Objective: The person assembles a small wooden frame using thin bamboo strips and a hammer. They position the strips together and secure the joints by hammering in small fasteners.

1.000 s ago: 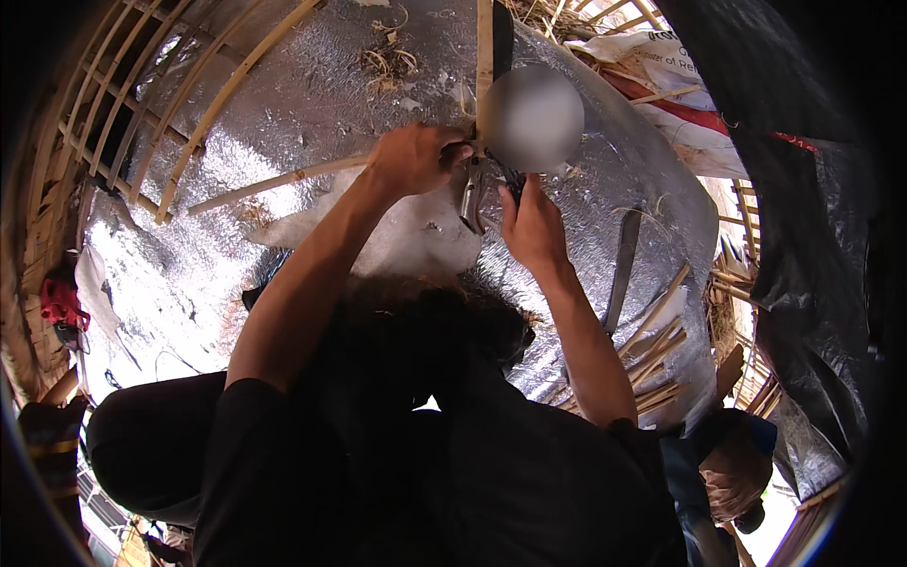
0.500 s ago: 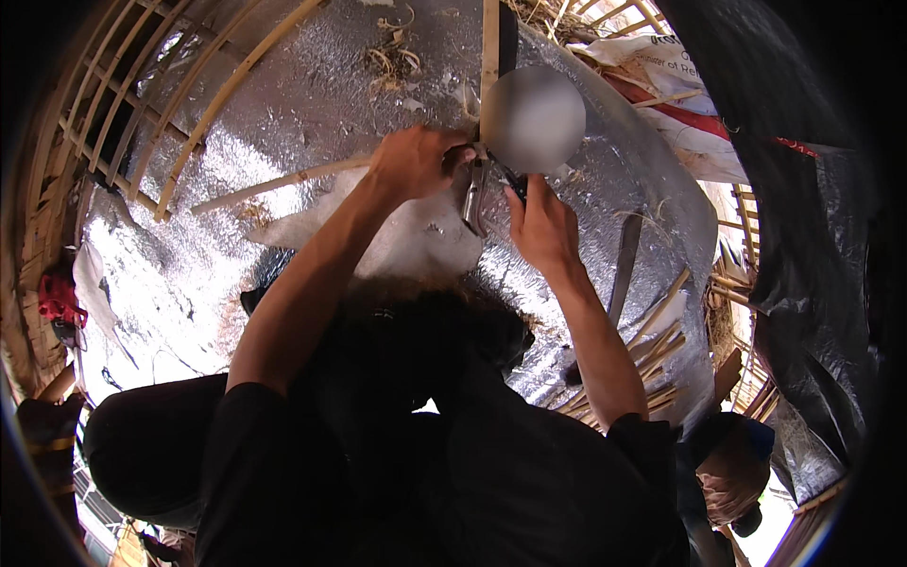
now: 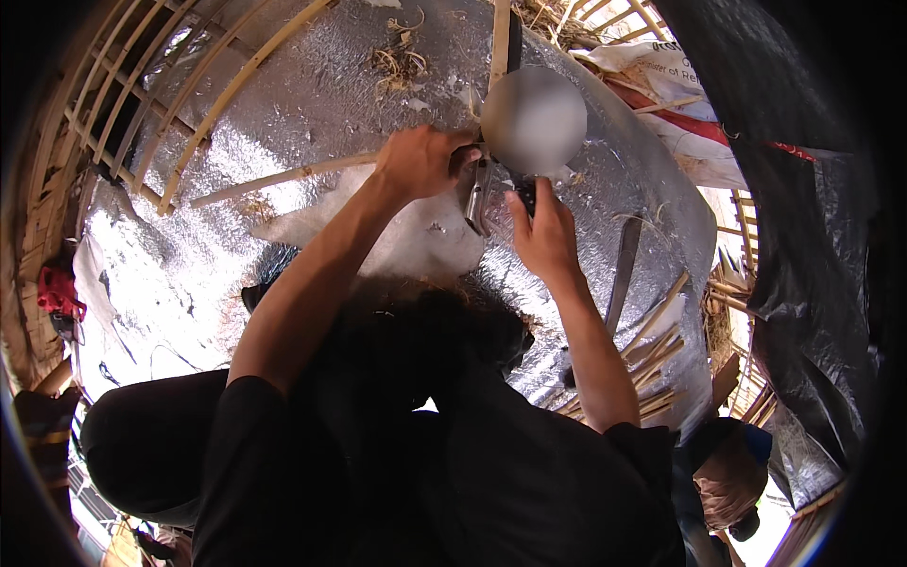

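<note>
My left hand (image 3: 427, 163) is closed, with its curled fingers around the lower end of an upright bamboo strip (image 3: 501, 42). Just right of it, my right hand (image 3: 546, 231) grips the black handle (image 3: 525, 192) of a tool, thumb along its side. A round blurred patch covers the tool's far end, so its kind does not show. Between the hands, below the left fingers, is a shiny silver metal tool (image 3: 477, 203); what supports it is unclear. Another bamboo strip (image 3: 274, 180) runs leftward from behind my left forearm over the silver sheet.
A silver sheet (image 3: 312, 104) covers the ground, with curly shavings (image 3: 402, 61) on it. A long dark flat blade (image 3: 624, 269) and several split bamboo sticks (image 3: 657, 364) lie right. A bamboo lattice (image 3: 142, 104) stands left, black sheeting (image 3: 803, 274) right. Another person (image 3: 727, 472) is at lower right.
My right hand has shifted slightly down, and the black handle now stands more upright. The upright strip's top has tilted a little to the right. My left hand stays nearly in place.
</note>
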### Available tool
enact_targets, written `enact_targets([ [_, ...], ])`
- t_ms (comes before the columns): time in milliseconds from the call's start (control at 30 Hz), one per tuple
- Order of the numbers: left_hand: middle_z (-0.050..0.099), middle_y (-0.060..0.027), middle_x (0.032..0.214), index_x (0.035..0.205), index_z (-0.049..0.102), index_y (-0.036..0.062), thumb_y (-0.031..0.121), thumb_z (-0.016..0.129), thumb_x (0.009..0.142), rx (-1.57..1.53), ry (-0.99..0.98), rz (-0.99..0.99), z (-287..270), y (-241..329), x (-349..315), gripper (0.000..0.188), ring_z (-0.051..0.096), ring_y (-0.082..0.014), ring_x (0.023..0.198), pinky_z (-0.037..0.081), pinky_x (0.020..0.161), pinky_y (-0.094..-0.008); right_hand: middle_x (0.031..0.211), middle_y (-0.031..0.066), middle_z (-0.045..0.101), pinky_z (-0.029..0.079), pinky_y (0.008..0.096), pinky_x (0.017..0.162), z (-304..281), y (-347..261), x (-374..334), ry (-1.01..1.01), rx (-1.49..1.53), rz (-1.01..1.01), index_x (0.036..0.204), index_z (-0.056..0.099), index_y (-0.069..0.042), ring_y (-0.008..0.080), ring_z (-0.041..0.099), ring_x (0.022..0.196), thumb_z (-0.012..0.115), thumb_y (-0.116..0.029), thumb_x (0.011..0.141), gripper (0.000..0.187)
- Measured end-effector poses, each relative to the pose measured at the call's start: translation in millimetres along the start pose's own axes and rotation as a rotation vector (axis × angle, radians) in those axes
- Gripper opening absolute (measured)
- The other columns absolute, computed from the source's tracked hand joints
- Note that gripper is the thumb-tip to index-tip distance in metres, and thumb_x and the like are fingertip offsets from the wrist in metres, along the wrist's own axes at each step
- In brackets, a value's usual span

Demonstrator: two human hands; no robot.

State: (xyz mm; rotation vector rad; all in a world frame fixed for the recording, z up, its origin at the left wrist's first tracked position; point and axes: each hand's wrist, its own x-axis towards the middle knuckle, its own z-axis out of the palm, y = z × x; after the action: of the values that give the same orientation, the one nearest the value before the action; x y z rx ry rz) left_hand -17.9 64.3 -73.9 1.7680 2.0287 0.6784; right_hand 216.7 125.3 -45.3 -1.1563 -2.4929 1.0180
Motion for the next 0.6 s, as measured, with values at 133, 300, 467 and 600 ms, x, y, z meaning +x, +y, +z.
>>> enact_targets([
  [133, 0.071, -0.0099, 0.074, 0.102, 0.069, 0.0188, 0.038, 0.064, 0.099, 0.048, 0.034, -0.008, -10.6, 24.8, -15.2, 0.020, 0.070, -0.0351, 0.063, 0.055, 0.057, -0.0496, 0.078, 0.0062, 0.064, 0.050, 0.0368, 0.058, 9.2, 20.6, -24.7, 0.278, 0.469, 0.178, 0.121, 0.058, 0.001, 0.0199, 0.064, 0.063, 0.066, -0.022, 0.103, 0.031],
  [300, 0.069, -0.0083, 0.070, 0.101, 0.066, 0.0171, 0.036, 0.063, 0.100, 0.106, 0.152, 0.021, -20.6, 44.5, -20.5, 0.020, 0.070, -0.0328, 0.060, 0.054, 0.054, -0.0477, 0.066, -0.0029, 0.052, 0.038, 0.0234, 0.046, -6.0, -4.4, -26.2, 0.251, 0.666, 0.386, 0.098, 0.058, -0.006, 0.0047, 0.048, 0.051, 0.064, -0.020, 0.105, 0.017],
  [467, 0.069, -0.0106, 0.069, 0.098, 0.064, 0.0151, 0.037, 0.063, 0.100, 0.085, 0.155, -0.013, -20.5, 47.8, -19.6, 0.022, 0.069, -0.0361, 0.060, 0.054, 0.054, -0.0491, 0.065, -0.0026, 0.052, 0.038, 0.0235, 0.045, 3.1, 6.4, -34.9, 0.225, 0.564, 0.286, 0.097, 0.057, -0.006, 0.0052, 0.048, 0.050, 0.063, -0.022, 0.106, 0.019],
  [600, 0.068, -0.0125, 0.068, 0.100, 0.066, 0.0155, 0.037, 0.063, 0.100, 0.084, 0.127, -0.056, -23.4, 50.4, -21.3, 0.022, 0.069, -0.0383, 0.060, 0.054, 0.054, -0.0501, 0.073, 0.0001, 0.058, 0.040, 0.0290, 0.054, 6.2, 9.1, -37.9, 0.208, 0.603, 0.346, 0.109, 0.063, 0.000, 0.0075, 0.052, 0.062, 0.068, -0.026, 0.102, 0.027],
])
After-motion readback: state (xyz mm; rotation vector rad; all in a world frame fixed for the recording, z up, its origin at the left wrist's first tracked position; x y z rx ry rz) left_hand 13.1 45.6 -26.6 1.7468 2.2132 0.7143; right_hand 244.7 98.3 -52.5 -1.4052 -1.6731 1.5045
